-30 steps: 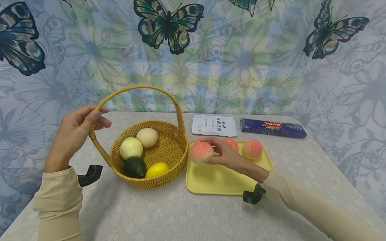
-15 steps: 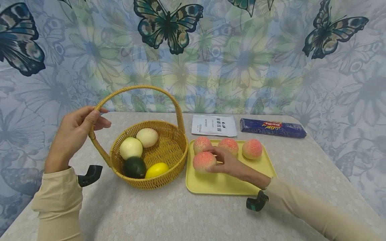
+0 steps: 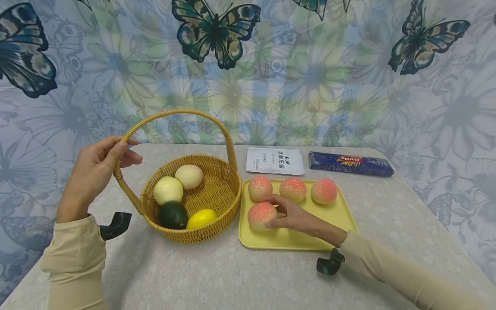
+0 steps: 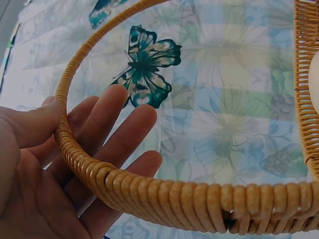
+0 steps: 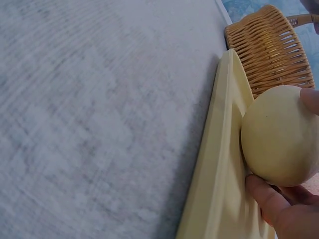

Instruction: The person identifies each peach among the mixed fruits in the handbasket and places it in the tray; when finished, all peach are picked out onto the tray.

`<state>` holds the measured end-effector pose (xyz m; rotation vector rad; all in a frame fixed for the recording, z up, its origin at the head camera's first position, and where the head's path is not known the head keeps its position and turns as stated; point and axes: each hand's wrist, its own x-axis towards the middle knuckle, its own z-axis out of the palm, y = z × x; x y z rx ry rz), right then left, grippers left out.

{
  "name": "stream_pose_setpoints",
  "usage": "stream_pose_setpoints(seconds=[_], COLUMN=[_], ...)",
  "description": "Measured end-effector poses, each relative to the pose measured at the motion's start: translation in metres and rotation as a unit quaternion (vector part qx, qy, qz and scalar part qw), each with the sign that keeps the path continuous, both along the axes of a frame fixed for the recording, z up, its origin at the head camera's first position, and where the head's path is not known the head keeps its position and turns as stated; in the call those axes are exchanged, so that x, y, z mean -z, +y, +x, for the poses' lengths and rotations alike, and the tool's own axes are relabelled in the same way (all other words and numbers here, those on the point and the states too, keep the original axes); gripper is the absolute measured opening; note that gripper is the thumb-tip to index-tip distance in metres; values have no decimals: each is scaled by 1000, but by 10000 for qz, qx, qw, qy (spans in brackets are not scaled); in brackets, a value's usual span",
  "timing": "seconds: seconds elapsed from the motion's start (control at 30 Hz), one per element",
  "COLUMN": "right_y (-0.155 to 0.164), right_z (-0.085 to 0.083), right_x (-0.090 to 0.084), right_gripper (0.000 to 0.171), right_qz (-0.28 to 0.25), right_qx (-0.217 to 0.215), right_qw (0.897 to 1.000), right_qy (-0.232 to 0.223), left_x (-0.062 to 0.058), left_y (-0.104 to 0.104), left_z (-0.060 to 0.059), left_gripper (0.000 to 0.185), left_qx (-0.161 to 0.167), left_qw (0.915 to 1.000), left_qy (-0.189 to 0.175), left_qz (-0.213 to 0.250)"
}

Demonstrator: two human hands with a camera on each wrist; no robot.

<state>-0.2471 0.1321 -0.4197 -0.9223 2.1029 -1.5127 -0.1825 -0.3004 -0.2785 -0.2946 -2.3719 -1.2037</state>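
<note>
In the head view, my left hand pinches the left side of the handle of a wicker basket between thumb and fingers. Inside lie two pale round fruits, a dark green avocado and a yellow lemon. To the right, my right hand grips a pink and cream peach at the left of a yellow tray. The right wrist view shows that peach low against the tray, thumb and fingers around it. Behind it sit three more peaches in a row.
Beyond the tray lie a white pouch with dark print and a long blue Barilla box. The grey table backs onto a butterfly-patterned cloth. The basket stands close to the tray's left edge.
My right hand has brought the peach toward me and down to the tray's front left, uncovering the back-left peach. The left hand and basket have stayed put.
</note>
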Motion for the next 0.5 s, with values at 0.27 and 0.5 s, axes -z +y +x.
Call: stream_pose_setpoints(seconds=[0.27,0.5], right_y=[-1,-1], right_z=[0,0], right_x=[-1,-1], right_gripper=[61,62], right_qz=[189,290], right_qx=[23,-10], right_qw=[9998,9995], right_qy=[68,115], left_x=[-1,-1], left_y=[1,2], left_z=[0,0], left_gripper=[31,32], left_qx=[-58,-135], left_qw=[9999,9998], left_qy=[3,19], left_qz=[-87,-175])
